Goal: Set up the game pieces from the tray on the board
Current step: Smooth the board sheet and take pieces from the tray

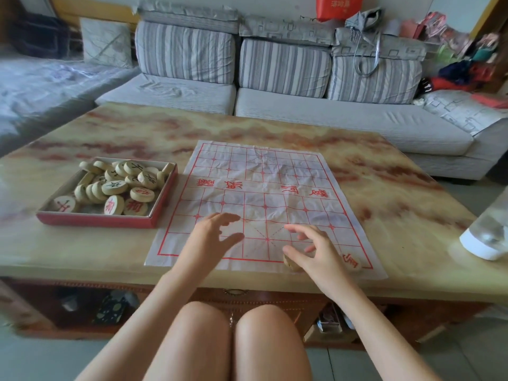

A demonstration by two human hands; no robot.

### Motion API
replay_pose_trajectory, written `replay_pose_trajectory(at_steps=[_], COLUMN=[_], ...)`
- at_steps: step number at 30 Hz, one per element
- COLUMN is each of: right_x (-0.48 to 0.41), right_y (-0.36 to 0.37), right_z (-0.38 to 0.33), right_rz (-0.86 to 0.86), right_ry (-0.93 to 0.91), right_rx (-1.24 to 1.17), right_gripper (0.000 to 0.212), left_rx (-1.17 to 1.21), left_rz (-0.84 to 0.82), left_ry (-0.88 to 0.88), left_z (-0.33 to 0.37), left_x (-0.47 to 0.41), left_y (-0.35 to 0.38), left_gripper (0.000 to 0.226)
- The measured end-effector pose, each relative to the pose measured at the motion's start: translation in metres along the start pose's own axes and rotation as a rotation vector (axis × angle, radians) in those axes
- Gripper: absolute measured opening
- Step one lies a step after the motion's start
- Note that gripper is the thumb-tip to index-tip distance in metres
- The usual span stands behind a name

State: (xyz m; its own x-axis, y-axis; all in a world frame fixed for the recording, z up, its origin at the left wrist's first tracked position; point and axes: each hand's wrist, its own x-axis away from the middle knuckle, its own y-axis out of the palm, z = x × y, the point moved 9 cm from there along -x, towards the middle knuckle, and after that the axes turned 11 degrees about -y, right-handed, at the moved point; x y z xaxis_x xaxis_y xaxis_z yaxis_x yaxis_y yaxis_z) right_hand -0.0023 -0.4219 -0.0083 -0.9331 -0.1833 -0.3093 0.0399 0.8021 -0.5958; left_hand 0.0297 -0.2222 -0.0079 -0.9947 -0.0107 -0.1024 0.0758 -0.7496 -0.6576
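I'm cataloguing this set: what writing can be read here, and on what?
"楚河", red, upside down, on the board.
"相", red, on two pieces in the tray.
Other pieces, the board's left characters and the red bag: too blurred to read.

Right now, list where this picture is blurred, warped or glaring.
Head view: fingers of the left hand and right hand are motion-blurred; the bottle at the right edge smears; the wide lens bows the near edge of the table; light is soft, no hard glare; characters on the pieces in the tray are readable.
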Motion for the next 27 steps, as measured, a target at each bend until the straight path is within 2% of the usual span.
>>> replay_pose_trajectory(at_steps=[6, 12, 15, 19, 24, 27], right_x=[-0.058, -0.116, -0.14, -0.161, -0.176, -0.178], right_y=[0.07, 0.143, 0.181, 0.219, 0.237, 0.243], right_z=[-0.044, -0.082, -0.096, -0.109, -0.116, -0.114], right_rz=[-0.177, -0.278, -0.311, -0.318, -0.266, -0.244], right_ry=[-0.084, -0.114, -0.124, -0.143, -0.11, -0.107], right_rx=[-0.079, -0.131, -0.109, 0.035, 0.09, 0.194], right_gripper=[0.038, 0.038, 0.039, 0.042, 0.051, 0.053], left_rx=[0.014, -0.131, -0.206, -0.278, -0.37, -0.345], left_rz=[0.192, 0.394, 0.41, 0.376, 0.302, 0.34], left_ry=[-0.131, -0.28, -0.343, -0.399, -0.488, -0.482], left_z=[-0.067, -0.133, -0.156, -0.174, -0.18, -0.179], left_x=[-0.009, -0.013, -0.024, -0.04, -0.052, -0.051], left_y=[-0.093, -0.162, -0.175, -0.177, -0.169, -0.17], left_gripper=[0.034, 0.026, 0.034, 0.036, 0.047, 0.047])
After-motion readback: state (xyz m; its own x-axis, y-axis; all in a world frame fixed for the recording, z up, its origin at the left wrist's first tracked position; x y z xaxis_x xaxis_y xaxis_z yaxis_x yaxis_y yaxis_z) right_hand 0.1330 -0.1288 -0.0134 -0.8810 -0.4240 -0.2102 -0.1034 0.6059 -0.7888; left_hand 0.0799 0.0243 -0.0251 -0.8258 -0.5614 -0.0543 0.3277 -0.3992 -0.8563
